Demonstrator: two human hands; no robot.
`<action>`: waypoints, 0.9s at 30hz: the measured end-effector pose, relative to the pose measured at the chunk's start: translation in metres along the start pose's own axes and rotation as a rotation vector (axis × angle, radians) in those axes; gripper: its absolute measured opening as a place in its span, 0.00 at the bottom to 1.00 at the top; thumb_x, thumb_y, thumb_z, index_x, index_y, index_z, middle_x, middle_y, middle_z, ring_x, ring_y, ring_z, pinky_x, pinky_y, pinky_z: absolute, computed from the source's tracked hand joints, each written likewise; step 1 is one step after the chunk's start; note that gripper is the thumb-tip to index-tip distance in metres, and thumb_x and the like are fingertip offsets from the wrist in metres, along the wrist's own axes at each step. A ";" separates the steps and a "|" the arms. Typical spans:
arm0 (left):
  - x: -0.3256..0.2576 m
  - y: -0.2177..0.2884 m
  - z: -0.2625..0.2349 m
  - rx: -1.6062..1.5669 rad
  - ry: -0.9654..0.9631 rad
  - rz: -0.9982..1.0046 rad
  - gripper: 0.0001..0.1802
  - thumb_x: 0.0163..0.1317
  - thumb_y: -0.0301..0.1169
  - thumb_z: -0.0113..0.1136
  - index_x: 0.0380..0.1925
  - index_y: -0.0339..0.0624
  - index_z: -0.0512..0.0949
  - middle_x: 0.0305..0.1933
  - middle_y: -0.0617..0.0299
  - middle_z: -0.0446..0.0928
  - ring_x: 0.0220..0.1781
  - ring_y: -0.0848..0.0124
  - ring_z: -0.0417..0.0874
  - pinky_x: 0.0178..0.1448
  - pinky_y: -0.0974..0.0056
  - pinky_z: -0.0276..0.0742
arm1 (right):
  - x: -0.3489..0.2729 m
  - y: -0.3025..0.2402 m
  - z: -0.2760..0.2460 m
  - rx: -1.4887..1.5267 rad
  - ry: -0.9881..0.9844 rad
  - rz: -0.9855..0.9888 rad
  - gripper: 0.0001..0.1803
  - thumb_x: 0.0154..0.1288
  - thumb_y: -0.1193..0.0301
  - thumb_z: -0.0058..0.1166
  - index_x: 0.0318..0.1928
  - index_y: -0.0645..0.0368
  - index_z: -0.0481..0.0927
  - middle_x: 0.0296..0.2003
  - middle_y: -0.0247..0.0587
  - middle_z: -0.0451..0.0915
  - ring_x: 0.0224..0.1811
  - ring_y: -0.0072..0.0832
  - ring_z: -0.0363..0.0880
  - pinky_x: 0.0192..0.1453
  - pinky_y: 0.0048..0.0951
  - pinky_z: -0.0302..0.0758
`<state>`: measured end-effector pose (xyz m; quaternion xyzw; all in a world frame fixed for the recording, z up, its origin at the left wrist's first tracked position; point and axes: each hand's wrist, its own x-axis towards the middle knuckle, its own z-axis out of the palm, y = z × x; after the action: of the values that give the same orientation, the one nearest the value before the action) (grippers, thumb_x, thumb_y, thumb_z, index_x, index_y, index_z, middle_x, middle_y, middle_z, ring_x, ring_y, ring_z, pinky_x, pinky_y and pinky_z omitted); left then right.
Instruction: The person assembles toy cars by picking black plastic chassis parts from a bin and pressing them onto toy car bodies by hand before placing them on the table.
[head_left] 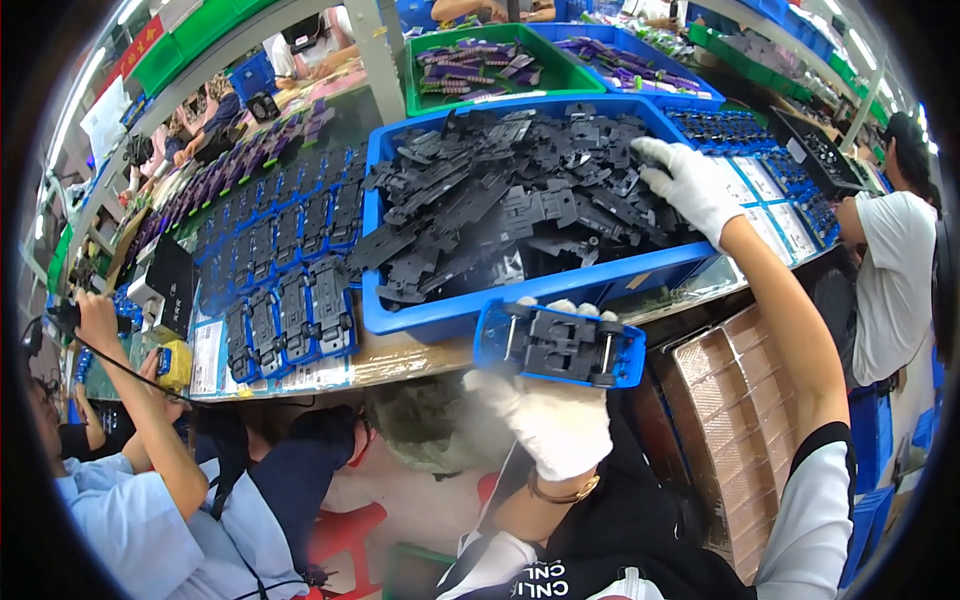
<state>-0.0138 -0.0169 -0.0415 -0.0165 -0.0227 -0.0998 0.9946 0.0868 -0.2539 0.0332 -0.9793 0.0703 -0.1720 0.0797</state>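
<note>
My left hand (552, 425), in a white glove, is closed around a blue toy car body (630, 358). The car lies underside up, with axles, wheels and a black inner part showing. My right hand (688, 188), also gloved, reaches over the right side of a large blue bin (540, 300). Its fingers are apart and bent down at the edge of a heap of black plastic car base plates (530, 205). I see no plate between those fingers, though the fingertips are close to the pile.
Rows of blue toy cars with black undersides (290, 315) stand left of the bin. Behind it are a green bin (580, 85) and a blue bin (700, 98) of purple parts. A divided brown tray (735, 400) is at my right. Co-workers sit on both sides; one handles a yellow device (175, 366).
</note>
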 end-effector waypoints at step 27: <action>-0.007 -0.012 -0.010 0.347 0.097 0.069 0.28 0.65 0.33 0.63 0.63 0.47 0.64 0.56 0.62 0.73 0.57 0.71 0.75 0.63 0.62 0.74 | -0.144 -0.116 -0.022 0.223 0.101 -0.629 0.23 0.53 0.70 0.60 0.53 0.55 0.78 0.47 0.48 0.78 0.50 0.47 0.76 0.53 0.42 0.74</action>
<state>-0.0228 -0.0276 -0.0516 0.1594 0.0089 -0.0607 0.9853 -0.0419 -0.1194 0.0279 -0.9286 -0.2505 -0.2432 0.1259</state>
